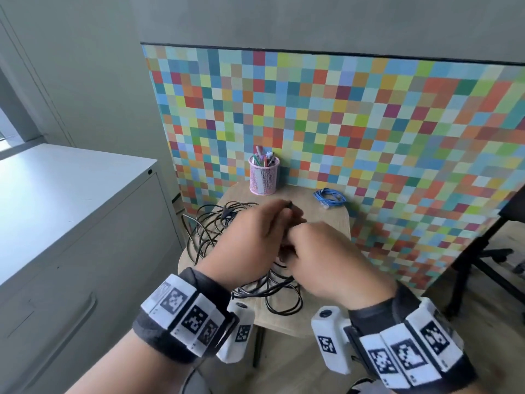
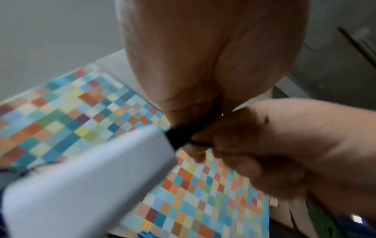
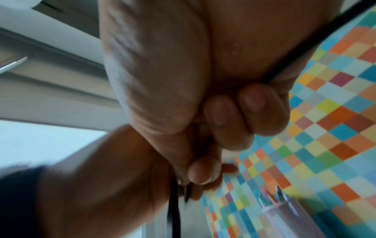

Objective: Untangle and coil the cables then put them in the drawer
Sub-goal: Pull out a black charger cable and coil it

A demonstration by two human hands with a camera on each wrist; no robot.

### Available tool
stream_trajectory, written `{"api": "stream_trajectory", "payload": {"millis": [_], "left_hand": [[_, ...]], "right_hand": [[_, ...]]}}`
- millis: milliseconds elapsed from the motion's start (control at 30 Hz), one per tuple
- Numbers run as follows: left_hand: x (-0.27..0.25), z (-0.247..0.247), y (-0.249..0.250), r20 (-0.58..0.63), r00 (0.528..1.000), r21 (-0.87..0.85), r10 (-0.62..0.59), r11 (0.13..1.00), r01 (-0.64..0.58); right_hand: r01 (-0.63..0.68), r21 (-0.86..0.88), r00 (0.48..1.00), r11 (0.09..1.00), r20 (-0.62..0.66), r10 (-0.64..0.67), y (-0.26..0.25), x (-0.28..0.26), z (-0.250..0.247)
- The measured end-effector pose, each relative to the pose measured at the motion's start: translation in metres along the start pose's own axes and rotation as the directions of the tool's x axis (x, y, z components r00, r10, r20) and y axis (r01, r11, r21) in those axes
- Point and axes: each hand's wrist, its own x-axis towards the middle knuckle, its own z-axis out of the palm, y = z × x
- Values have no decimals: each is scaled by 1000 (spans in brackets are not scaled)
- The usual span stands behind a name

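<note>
Black cable [image 1: 216, 223] lay tangled on the wooden bench [image 1: 326, 217]; left hand [image 1: 250, 237] and right hand [image 1: 326, 260] each pinched a strand. No readable writing.

Black cables [image 1: 210, 223] on light wood table [image 1: 335, 220]; blue cable [image 1: 329, 198] at 1 o'clock; pink mesh cup [image 1: 263, 177] at 12; multicolour checkered panel [image 1: 369, 123]; grey cabinet [image 1: 71, 223].

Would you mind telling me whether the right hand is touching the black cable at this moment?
Touching. In the right wrist view, the right hand has its fingers curled round the black cable, which enters the fist.
</note>
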Motion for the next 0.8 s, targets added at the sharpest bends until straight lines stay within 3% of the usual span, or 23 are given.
{"api": "stream_trajectory", "payload": {"millis": [33,100,200,267,333,400,500,567,633,700,767,800], "left_hand": [[0,-1,-2,35,998,167,54,984,-60],[-1,-5,-1,109,993,218,37,974,-60],[1,-10,0,235,969,112,-72,993,47],[0,-12,-3,306,944,-117,-121,980,163],[0,-14,-4,353,930,-431,-105,864,261],[-1,-16,-1,315,946,-647,-79,712,275],[1,-15,10,177,982,-838,-66,514,186],[4,-12,13,71,992,-882,-109,458,113],[7,-7,13,-15,992,-860,-128,507,53],[7,-3,9,-65,992,-693,-106,721,32],[6,-2,5,-71,997,-281,-43,960,22],[5,-2,4,-54,999,-67,-11,998,7]], "right_hand": [[-5,26,1000,1000,-7,6,4,-1,-7],[1,118,999,993,-36,3,10,-5,-22],[16,285,985,958,-170,34,25,-9,-41],[59,342,954,938,-295,48,39,-8,-49],[114,404,921,908,-386,56,51,-6,-52],[121,446,903,887,-421,88,59,0,-45],[30,461,930,887,-337,144,59,8,-19],[-12,390,960,921,-253,120,51,9,1],[-4,282,982,959,-178,56,37,6,13],[22,163,995,986,-101,-5,22,5,15],[35,37,999,999,-22,-34,10,5,10],[28,4,1000,1000,2,-28,7,3,6]]}}
